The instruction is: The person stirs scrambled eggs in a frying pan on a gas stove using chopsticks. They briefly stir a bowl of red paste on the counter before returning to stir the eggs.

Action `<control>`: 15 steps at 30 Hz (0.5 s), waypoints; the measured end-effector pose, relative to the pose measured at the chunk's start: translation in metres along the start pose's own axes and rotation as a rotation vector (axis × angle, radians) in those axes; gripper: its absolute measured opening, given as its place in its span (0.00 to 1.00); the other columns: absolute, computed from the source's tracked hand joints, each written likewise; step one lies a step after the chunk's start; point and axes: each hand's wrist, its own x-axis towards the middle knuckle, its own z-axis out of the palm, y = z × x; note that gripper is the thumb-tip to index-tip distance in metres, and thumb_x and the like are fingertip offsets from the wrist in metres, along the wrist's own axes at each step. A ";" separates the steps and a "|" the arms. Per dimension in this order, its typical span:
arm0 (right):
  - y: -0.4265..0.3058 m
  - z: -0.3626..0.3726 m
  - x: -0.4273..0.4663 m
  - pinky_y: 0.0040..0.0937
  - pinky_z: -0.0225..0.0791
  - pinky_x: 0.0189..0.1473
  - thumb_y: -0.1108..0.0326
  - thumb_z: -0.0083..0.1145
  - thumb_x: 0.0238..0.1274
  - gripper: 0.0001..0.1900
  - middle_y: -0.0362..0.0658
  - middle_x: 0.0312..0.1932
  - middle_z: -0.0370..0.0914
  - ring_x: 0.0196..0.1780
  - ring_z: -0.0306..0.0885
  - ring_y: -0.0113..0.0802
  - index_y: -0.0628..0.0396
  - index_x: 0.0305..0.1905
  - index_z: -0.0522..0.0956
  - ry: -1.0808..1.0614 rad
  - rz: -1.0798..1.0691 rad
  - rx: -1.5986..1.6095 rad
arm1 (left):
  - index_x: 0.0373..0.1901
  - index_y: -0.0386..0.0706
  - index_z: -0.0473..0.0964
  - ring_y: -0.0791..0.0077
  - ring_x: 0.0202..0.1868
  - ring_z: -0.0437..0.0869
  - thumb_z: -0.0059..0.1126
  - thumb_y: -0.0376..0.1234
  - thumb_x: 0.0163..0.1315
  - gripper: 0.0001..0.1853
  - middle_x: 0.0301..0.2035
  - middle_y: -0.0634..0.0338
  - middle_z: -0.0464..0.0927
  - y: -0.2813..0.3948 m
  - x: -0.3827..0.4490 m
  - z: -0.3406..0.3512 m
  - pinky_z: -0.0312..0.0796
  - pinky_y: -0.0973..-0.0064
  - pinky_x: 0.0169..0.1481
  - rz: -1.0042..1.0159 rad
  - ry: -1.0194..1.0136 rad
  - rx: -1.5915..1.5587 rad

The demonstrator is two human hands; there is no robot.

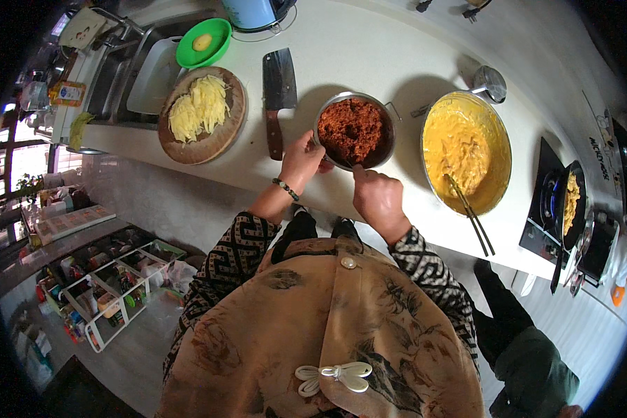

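Note:
A round metal pot (392, 141) full of dark red, crumbly seasoning (351, 125) stands on the counter before me. My left hand (300, 159) pinches its near-left rim. At the near rim, my right hand (379, 198) is closed around a thin utensil, mostly hidden by the fingers and the pot's edge. Right of the pot is a large metal bowl (508, 157) of thick yellow batter (465, 151), with a pair of chopsticks (473, 219) leaning over its near rim. A cleaver (279, 83) with a wooden handle lies to the left of the pot.
Shredded potato (201, 109) covers a round wooden board (235, 128). Behind it, a green bowl (217, 52) holds a peeled potato beside the sink (120, 83). A pan (580, 209) of yellow food sits on a lit stove at right. Another person's leg (507, 303) shows below.

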 end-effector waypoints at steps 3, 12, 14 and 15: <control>0.008 -0.004 0.005 0.36 0.66 0.19 0.71 0.50 0.49 0.01 0.43 0.16 0.73 0.20 0.76 0.38 0.51 0.29 0.72 0.183 0.063 -0.001 | 0.58 0.31 0.62 0.63 0.32 0.85 0.47 0.28 0.62 0.22 0.36 0.51 0.77 -0.003 -0.008 0.004 0.81 0.69 0.35 -0.065 0.021 -0.078; 0.064 -0.005 0.020 0.42 0.69 0.21 0.66 0.51 0.53 0.05 0.47 0.18 0.77 0.20 0.77 0.45 0.52 0.26 0.75 0.058 0.192 -0.131 | 0.43 0.32 0.69 0.60 0.36 0.85 0.49 0.33 0.62 0.13 0.34 0.50 0.78 -0.011 -0.011 -0.001 0.80 0.67 0.43 -0.303 -0.136 -0.304; 0.063 0.000 0.019 0.46 0.69 0.23 0.65 0.50 0.55 0.08 0.49 0.20 0.77 0.23 0.77 0.52 0.52 0.25 0.76 0.019 0.245 -0.039 | 0.43 0.32 0.70 0.60 0.37 0.85 0.49 0.34 0.63 0.13 0.35 0.49 0.79 -0.011 -0.011 0.005 0.80 0.66 0.44 -0.294 -0.135 -0.309; 0.061 0.001 0.016 0.47 0.69 0.23 0.65 0.50 0.56 0.08 0.50 0.20 0.76 0.24 0.76 0.53 0.52 0.25 0.76 0.036 0.296 -0.016 | 0.44 0.31 0.69 0.59 0.35 0.85 0.48 0.33 0.62 0.14 0.35 0.48 0.78 -0.011 -0.011 0.008 0.81 0.66 0.43 -0.287 -0.134 -0.335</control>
